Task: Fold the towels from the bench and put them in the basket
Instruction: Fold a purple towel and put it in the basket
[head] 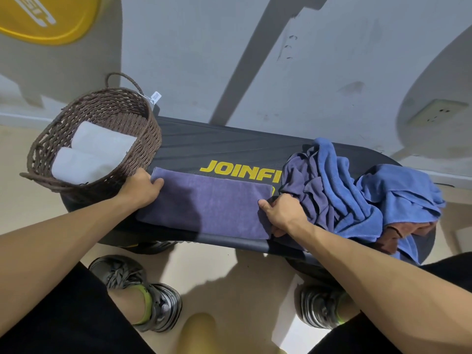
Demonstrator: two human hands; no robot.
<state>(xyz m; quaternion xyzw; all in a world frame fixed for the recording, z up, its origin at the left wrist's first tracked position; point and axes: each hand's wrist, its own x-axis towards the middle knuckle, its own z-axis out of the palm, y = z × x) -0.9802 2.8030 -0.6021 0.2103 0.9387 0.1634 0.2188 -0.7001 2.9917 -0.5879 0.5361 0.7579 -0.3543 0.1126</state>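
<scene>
A purple towel (209,200) lies folded into a long flat strip on the black bench (204,141). My left hand (140,189) grips its left end, thumb on top. My right hand (283,213) grips its right end, fingers curled under the edge. A brown wicker basket (143,149) stands on the bench's left end, touching my left hand, with two rolled white towels (94,152) inside. To the right lies a loose heap of towels (357,195): purple, blue and a brownish one underneath.
A grey wall with a socket (439,112) rises right behind the bench. My two shoes (143,292) stand on the beige floor below the bench's near edge. A yellow disc (48,16) hangs at the upper left.
</scene>
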